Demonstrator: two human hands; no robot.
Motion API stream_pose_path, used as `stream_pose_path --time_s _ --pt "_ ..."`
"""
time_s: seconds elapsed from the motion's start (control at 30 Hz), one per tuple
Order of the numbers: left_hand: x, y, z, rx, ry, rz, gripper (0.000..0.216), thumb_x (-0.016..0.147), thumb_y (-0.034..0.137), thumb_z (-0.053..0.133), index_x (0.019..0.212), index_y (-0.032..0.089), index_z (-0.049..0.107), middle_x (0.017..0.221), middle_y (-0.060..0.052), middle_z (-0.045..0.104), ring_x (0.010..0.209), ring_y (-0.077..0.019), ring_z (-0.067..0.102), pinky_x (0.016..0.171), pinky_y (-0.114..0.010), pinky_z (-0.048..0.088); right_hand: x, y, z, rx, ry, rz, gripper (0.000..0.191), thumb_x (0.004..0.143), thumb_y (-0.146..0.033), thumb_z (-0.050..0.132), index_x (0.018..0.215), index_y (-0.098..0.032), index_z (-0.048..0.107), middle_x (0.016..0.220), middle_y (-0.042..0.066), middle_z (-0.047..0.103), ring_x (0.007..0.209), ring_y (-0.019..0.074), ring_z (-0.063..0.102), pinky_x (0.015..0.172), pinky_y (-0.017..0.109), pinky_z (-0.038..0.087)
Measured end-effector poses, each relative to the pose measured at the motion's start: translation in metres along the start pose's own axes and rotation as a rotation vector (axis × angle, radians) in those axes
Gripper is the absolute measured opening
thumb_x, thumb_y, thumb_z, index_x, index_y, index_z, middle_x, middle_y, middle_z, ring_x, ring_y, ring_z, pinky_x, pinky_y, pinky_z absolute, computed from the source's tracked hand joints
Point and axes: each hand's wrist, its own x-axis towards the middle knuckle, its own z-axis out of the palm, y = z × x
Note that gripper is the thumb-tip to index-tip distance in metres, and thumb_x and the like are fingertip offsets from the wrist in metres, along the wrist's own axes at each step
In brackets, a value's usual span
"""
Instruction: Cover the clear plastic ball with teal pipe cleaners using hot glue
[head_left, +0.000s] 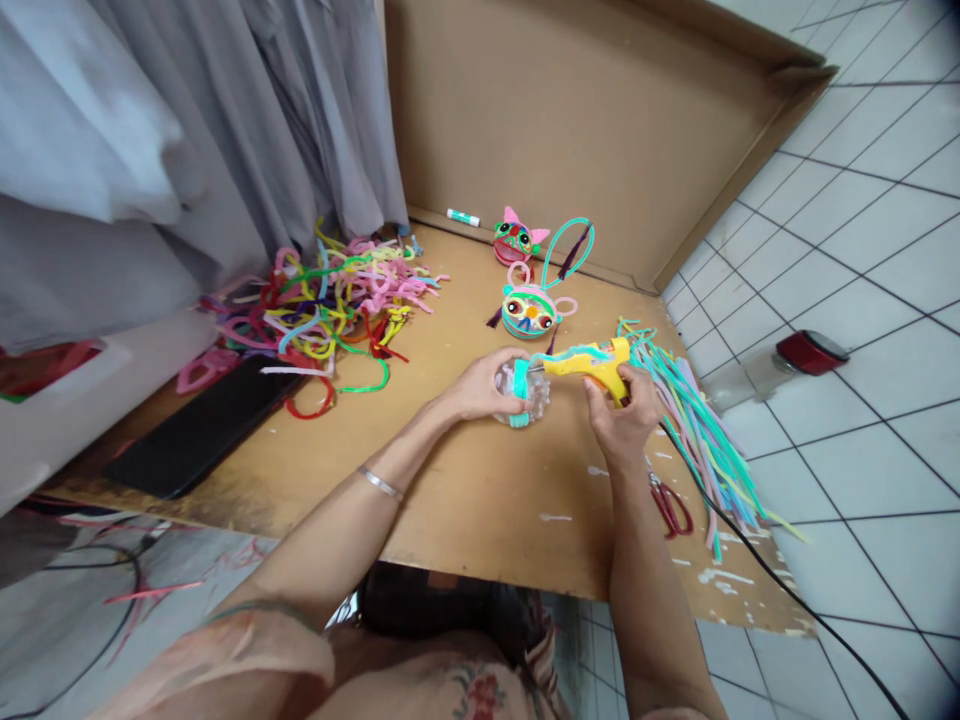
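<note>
My left hand (480, 385) is closed around a clear plastic ball (525, 392) with a teal pipe-cleaner band on it, held just above the wooden board (465, 490). My right hand (626, 415) grips a yellow glue gun (592, 368), its nozzle pointing left at the top of the ball. The gun's black cord (757, 565) runs down to the right across the floor. Just behind the hands lies a finished teal and pink pipe-cleaner figure (529, 312) with round eyes. A second pink-eared figure (515, 240) sits farther back.
A heap of mixed-colour pipe cleaners (330, 310) lies at the left of the board, beside a black flat thing (202, 430). Straight pastel pipe cleaners (697, 430) fan out at the right edge, over red-handled scissors (671, 508). A glue stick (463, 217) rests by the cardboard wall (570, 120). Grey curtain left, tiled floor right.
</note>
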Motion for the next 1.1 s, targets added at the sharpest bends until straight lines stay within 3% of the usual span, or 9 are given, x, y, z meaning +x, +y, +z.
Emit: stream_pose_path --time_s 0.3,0.5,0.6,0.77,0.83,0.93,1.1 --pt "0.0 -0.001 0.0 0.012 0.005 0.013 0.07 0.056 0.035 0.081 0.121 0.018 0.06 0.093 0.0 0.064 0.078 -0.0156 0.057 0.075 -0.027 0.049 -0.001 0.001 0.002 -0.022 0.04 -0.014 0.027 0.082 -0.04 0.069 0.096 -0.02 0.057 0.088 0.007 0.066 0.081 0.0213 0.064 0.074 0.036 0.052" --pt "-0.001 0.002 0.0 -0.007 0.006 0.003 0.071 0.055 0.033 0.08 0.121 0.018 0.059 0.096 -0.001 0.065 0.08 -0.0161 0.058 0.076 -0.028 0.05 -0.001 -0.001 0.002 -0.002 0.017 0.06 0.03 0.078 -0.042 0.07 0.094 -0.02 0.059 0.088 0.007 0.067 0.08 0.0212 0.064 0.074 0.036 0.053" --pt "0.0 0.001 0.0 -0.023 -0.001 0.001 0.07 0.056 0.035 0.08 0.121 0.018 0.059 0.095 -0.001 0.064 0.08 -0.0166 0.058 0.076 -0.028 0.05 -0.002 0.001 0.005 0.064 -0.014 0.192 0.035 0.073 -0.045 0.072 0.094 -0.018 0.061 0.087 0.006 0.068 0.076 0.0196 0.063 0.069 0.033 0.052" --pt "0.001 -0.004 -0.001 -0.016 0.005 -0.009 0.074 0.055 0.038 0.08 0.123 0.018 0.058 0.096 -0.002 0.063 0.085 -0.0182 0.059 0.081 -0.03 0.049 -0.005 0.024 0.014 0.165 -0.008 0.565 0.047 0.069 -0.056 0.066 0.091 -0.015 0.062 0.08 0.004 0.066 0.068 0.0175 0.059 0.066 0.032 0.05" --pt "0.001 -0.004 -0.002 -0.013 0.001 -0.015 0.074 0.056 0.039 0.079 0.124 0.018 0.058 0.097 -0.001 0.063 0.086 -0.0186 0.059 0.082 -0.031 0.049 -0.008 0.035 0.016 0.007 -0.036 0.672 0.047 0.068 -0.058 0.065 0.086 -0.015 0.063 0.078 0.005 0.066 0.069 0.0193 0.058 0.069 0.033 0.048" --pt "0.0 -0.003 -0.003 0.016 0.01 -0.04 0.074 0.056 0.039 0.077 0.124 0.019 0.057 0.097 -0.001 0.063 0.086 -0.0187 0.059 0.082 -0.03 0.05 -0.015 0.045 0.016 -0.335 -0.22 0.787 0.046 0.073 -0.054 0.061 0.097 -0.015 0.066 0.087 0.01 0.07 0.079 0.0246 0.061 0.073 0.035 0.047" --pt "0.0 -0.003 -0.003 0.069 0.022 -0.059 0.079 0.056 0.042 0.078 0.128 0.017 0.056 0.101 -0.002 0.064 0.084 -0.0182 0.059 0.079 -0.03 0.05 -0.023 0.044 0.016 -0.508 -0.342 0.788 0.046 0.079 -0.041 0.059 0.111 -0.009 0.064 0.105 0.021 0.069 0.096 0.0318 0.064 0.083 0.04 0.046"
